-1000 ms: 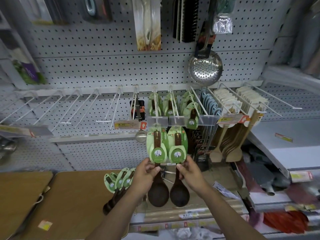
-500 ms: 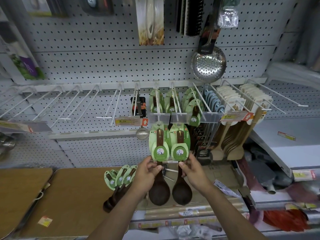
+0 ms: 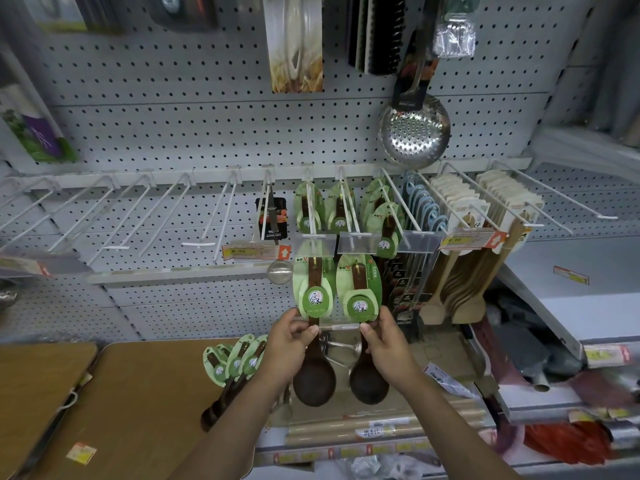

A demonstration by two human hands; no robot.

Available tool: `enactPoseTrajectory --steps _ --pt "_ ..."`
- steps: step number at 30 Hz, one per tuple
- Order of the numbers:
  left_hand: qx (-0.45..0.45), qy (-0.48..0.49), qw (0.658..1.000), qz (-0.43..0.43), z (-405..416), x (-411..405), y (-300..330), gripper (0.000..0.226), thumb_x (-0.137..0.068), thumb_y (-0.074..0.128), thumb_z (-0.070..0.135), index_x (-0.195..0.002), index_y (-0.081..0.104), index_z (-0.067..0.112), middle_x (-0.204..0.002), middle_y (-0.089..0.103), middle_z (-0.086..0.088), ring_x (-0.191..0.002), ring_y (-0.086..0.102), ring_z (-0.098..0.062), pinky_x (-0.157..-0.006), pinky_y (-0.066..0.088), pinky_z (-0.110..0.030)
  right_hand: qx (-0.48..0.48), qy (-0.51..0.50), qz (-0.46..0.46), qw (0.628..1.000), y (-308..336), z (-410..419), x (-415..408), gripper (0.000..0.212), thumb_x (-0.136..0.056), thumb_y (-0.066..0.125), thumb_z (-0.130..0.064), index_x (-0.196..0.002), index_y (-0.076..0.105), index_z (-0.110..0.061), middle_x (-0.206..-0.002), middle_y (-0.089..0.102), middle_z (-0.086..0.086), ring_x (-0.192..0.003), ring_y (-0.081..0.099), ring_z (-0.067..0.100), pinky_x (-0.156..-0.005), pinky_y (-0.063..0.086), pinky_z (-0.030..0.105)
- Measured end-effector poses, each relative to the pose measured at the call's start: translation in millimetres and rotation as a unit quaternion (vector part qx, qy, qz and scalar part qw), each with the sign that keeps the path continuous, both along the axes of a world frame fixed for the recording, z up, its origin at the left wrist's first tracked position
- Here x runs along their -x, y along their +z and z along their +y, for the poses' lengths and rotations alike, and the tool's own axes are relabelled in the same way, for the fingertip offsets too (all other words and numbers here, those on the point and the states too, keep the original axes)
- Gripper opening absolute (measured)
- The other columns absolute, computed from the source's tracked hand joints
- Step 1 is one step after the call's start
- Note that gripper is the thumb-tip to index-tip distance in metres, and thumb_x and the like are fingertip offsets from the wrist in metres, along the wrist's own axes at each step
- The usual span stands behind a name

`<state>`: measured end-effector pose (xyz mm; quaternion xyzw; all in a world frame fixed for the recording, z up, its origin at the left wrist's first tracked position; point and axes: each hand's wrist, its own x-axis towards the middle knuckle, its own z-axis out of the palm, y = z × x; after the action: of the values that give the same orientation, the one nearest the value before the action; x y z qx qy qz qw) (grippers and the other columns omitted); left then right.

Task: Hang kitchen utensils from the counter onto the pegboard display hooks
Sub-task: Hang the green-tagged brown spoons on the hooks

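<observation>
Two green-carded dark spoons were held upright below the pegboard hooks (image 3: 313, 216), one pinched by the left hand (image 3: 289, 336) at its handle (image 3: 313, 322), one by the right hand (image 3: 384, 337); neither appeared hooked yet. Several carded spoons (image 3: 341, 211) already hung at twelve o'clock. A bundle (image 3: 235, 362) remained on the surface (image 3: 138, 393) at nine o'clock.

"HONGJAYE" stands on the skimmer's black handle card (image 3: 410, 98); "8.90" on the yellow price tag (image 3: 254, 252).
</observation>
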<state>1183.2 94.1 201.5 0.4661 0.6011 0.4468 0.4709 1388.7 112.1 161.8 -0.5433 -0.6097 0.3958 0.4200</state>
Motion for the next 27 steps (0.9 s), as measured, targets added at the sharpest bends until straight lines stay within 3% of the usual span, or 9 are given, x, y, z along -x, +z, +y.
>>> enactPoseTrajectory --steps 3,5,7,11,14,17,23,27 --pt "0.001 -0.005 1.0 0.007 1.2 0.0 3.3 0.037 -0.096 0.067 0.007 -0.095 0.052 0.042 -0.092 0.068 0.013 -0.091 0.065 -0.006 -0.096 0.052 -0.04 -0.007 0.01 -0.007 1.0 3.3 -3.5 1.8 0.019 -0.101 0.055 -0.031 -0.117 0.051 -0.039 -0.107 0.066 -0.01 -0.098 0.063 0.011 -0.084 0.057 0.049" --pt "-0.004 -0.005 1.0 0.006 1.2 0.7 2.4 0.032 -0.096 0.067 0.009 -0.111 0.058 0.036 -0.093 0.067 0.014 -0.093 0.064 -0.005 -0.098 0.052 -0.041 -0.011 0.018 0.003 1.0 6.0 -7.6 4.1 0.024 -0.102 0.055 -0.025 -0.121 0.051 -0.038 -0.111 0.067 -0.012 -0.101 0.064 0.01 -0.084 0.056 0.042" --pt "0.002 0.0 1.0 0.007 3.2 2.2 1.0 0.042 -0.096 0.067 0.011 -0.134 0.054 0.022 -0.096 0.067 0.015 -0.097 0.064 -0.006 -0.101 0.051 -0.041 -0.01 0.021 0.012 1.0 7.6 -9.8 5.8 0.027 -0.103 0.055 -0.02 -0.123 0.051 -0.036 -0.112 0.068 -0.014 -0.101 0.065 0.008 -0.08 0.054 0.035" --pt "0.002 0.003 1.0 0.007 5.8 2.4 0.3 0.047 -0.096 0.068 0.013 -0.138 0.051 0.02 -0.102 0.068 0.013 -0.104 0.065 -0.012 -0.103 0.052 -0.045 0.006 0.016 0.027 1.0 11.2 -8.0 7.7 0.028 -0.102 0.056 -0.014 -0.12 0.052 -0.036 -0.101 0.067 -0.021 -0.088 0.062 0.0 -0.076 0.049 0.029" --pt "0.004 -0.002 1.0 0.015 7.6 2.1 -1.2 0.028 -0.096 0.068 0.014 -0.113 0.058 0.034 -0.101 0.069 0.012 -0.101 0.066 -0.01 -0.099 0.054 -0.042 0.015 0.018 0.025 0.999 14.7 -5.2 4.8 0.026 -0.102 0.055 -0.013 -0.118 0.053 -0.034 -0.094 0.067 -0.022 -0.085 0.062 0.0 -0.076 0.048 0.028" --pt "0.0 -0.004 1.0 0.015 9.8 -0.8 -0.1 0.034 -0.096 0.067 0.012 -0.097 0.05 0.041 -0.096 0.067 0.014 -0.096 0.064 -0.004 -0.095 0.052 -0.037 0.024 0.02 0.024 0.999 16.9 1.6 2.6 0.023 -0.103 0.055 -0.015 -0.117 0.053 -0.033 -0.097 0.068 -0.021 -0.088 0.064 0.001 -0.075 0.049 0.025" --pt "0.004 -0.002 1.0 0.017 28.4 1.1 4.2 0.03 -0.095 0.068 0.014 -0.098 0.059 0.043 -0.094 0.074 0.005 -0.096 0.07 -0.015 -0.093 0.056 -0.042 0.034 -0.001 -0.022 0.999 29.9 35.8 10.6 0.016 -0.102 0.056 -0.023 -0.111 0.051 -0.034 -0.091 0.067 -0.012 -0.083 0.063 0.002 -0.074 0.055 0.039" --pt "0.019 0.006 1.0 0.017 57.3 3.6 9.9 0.027 -0.095 0.068 0.012 -0.108 0.062 0.035 -0.1 0.074 -0.012 -0.098 0.07 -0.028 -0.092 0.057 -0.048 0.056 -0.021 -0.042 0.997 36.3 70.4 15.4 0.015 -0.1 0.057 -0.028 -0.106 0.049 -0.039 -0.095 0.066 -0.003 -0.085 0.065 0.018 -0.081 0.058 0.053"
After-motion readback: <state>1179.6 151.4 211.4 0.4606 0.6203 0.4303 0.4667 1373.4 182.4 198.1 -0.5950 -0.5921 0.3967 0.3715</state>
